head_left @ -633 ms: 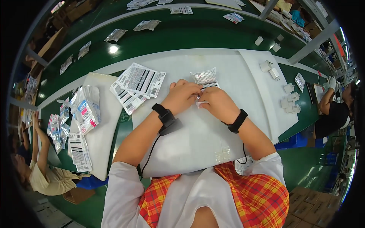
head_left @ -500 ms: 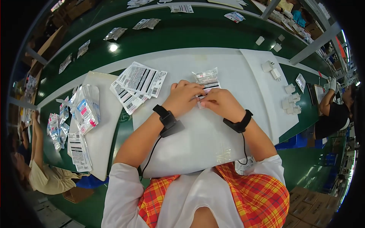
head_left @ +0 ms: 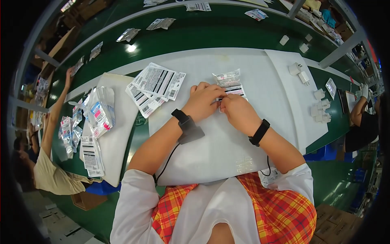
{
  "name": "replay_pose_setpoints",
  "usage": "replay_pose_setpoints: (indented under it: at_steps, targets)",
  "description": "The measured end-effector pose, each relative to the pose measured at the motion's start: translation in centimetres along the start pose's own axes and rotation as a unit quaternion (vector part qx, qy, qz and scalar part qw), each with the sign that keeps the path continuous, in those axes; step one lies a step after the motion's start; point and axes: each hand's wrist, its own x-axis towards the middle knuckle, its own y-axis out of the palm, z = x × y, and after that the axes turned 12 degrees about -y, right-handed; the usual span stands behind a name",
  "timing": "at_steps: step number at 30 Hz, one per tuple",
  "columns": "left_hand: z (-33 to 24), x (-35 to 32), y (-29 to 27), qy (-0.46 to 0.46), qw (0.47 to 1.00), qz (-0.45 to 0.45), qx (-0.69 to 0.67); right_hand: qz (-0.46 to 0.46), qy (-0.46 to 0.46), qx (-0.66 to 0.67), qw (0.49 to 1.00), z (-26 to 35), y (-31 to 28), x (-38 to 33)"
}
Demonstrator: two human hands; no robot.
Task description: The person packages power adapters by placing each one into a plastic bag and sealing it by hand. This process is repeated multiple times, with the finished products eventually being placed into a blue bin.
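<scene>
A small printed plastic pouch (head_left: 229,79) lies on the white work surface in front of me, its far end showing beyond my fingers. My left hand (head_left: 203,101) is closed at the near left edge of the pouch, fingers bent over it. From the other side, my right hand (head_left: 241,111) pinches at the pouch's near end, its fingertips touching those of the left. The exact spot they grip is hidden by the fingers. To the left of my hands lies a fanned stack of printed cards (head_left: 158,83).
Filled pouches (head_left: 101,116) and more cards (head_left: 92,156) lie on a white board at the left. Several white plug adapters (head_left: 321,110) stand at the right. Beyond, a green conveyor belt (head_left: 215,30) carries spaced pouches. Co-workers sit at both sides.
My right fingers have drawn closer together at the pouch's near end. The whole view has shifted slightly. A co-worker's arm at the left now reaches up to a pouch on the green belt.
</scene>
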Motion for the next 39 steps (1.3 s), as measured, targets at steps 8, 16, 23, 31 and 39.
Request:
replay_pose_setpoints:
  at_steps: [8, 16, 23, 31, 39]
  targets:
    - [-0.3, -0.3, 0.1, -0.01, 1.0, 0.006, 0.0, 0.005, -0.019, -0.045, 0.999, 0.3, 0.0, -0.9]
    - [-0.1, -0.2, -0.1, -0.002, 1.0, 0.003, -0.005, 0.01, 0.044, 0.0, 0.999, 0.7, -0.4, 0.1]
    - [0.0, -0.1, 0.2, -0.011, 1.0, -0.005, 0.008, 0.025, 0.015, 0.034, 0.999, -0.8, 0.1, -0.1]
    - [0.2, -0.5, -0.2, -0.011, 1.0, 0.015, -0.005, -0.093, 0.043, 0.128, 0.987, -1.4, -10.1, -8.9]
    - [-3.7, 0.7, -0.5, -0.002, 0.996, -0.02, 0.086, -0.315, 0.575, -0.077, 0.751, -5.3, -6.4, -54.8]
